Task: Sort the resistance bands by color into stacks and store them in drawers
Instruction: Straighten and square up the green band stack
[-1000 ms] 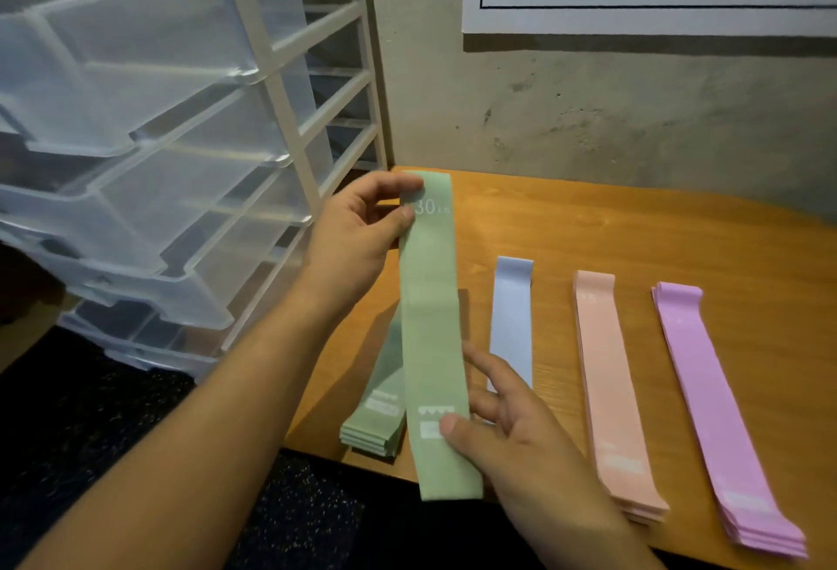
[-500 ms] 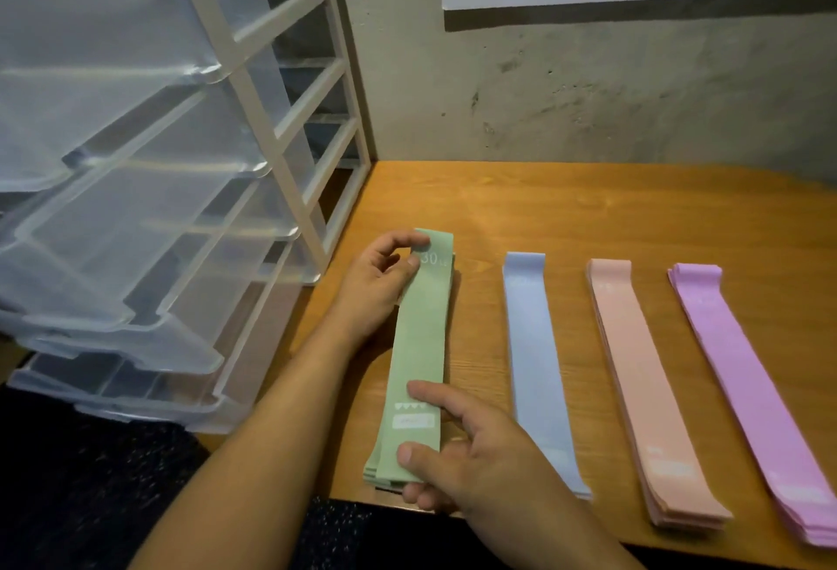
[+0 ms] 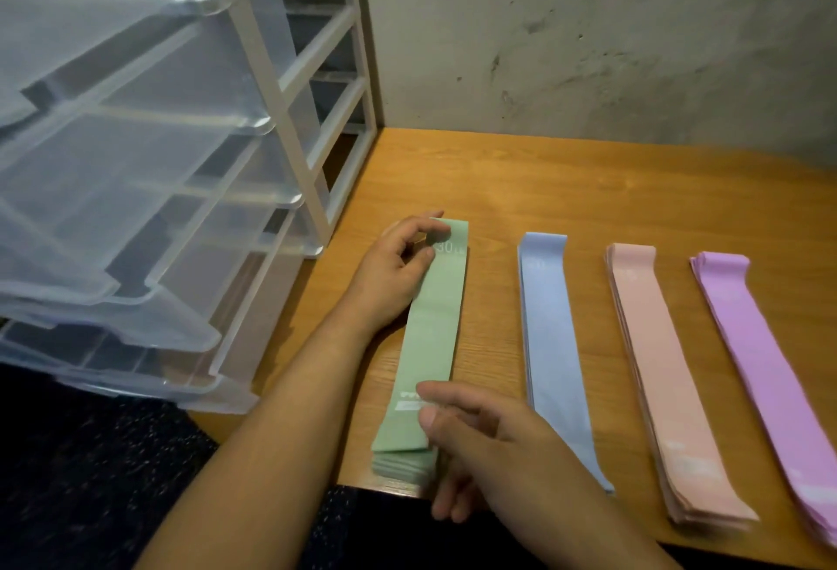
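Clear plastic drawers point(image 3: 136, 207) far left in white frame point(image 3: 290, 116), pulled out in steps, likely staged open to take one colour each. No bands visible inside. Next right, left hand point(image 3: 398, 270) at far end of green stack point(image 3: 398, 465), thumb and forefinger curled, pinching top green band point(image 3: 437, 320) by its far corner beside printed "30". Right hand point(image 3: 489, 442) at near end by front edge of table point(image 3: 589, 189), thumb and forefinger closed on same band at white label, remaining fingers curled below edge. Gripped at both ends, probably to keep floppy strip taut and square it to pile underneath. Reads as final alignment, release not yet done. Green stack lying lengthwise, near end right at table edge, several layers showing there, pale sage, matte, flat. Further right, roughly parallel and apart from each other: blue stack point(image 3: 552, 343), thin; peach stack point(image 3: 656, 365), thicker, layered side visible; purple stack point(image 3: 770, 365), near end cut off by frame. Separate lanes presumably to keep colours unmixed and each pile grabbable whole. Far ends of blue and purple slightly lifted, soft elastic. Sorting looks about done, storing not started. Limp piles likely to sag and fan if lifted from one end, so two-hand carry advisable.
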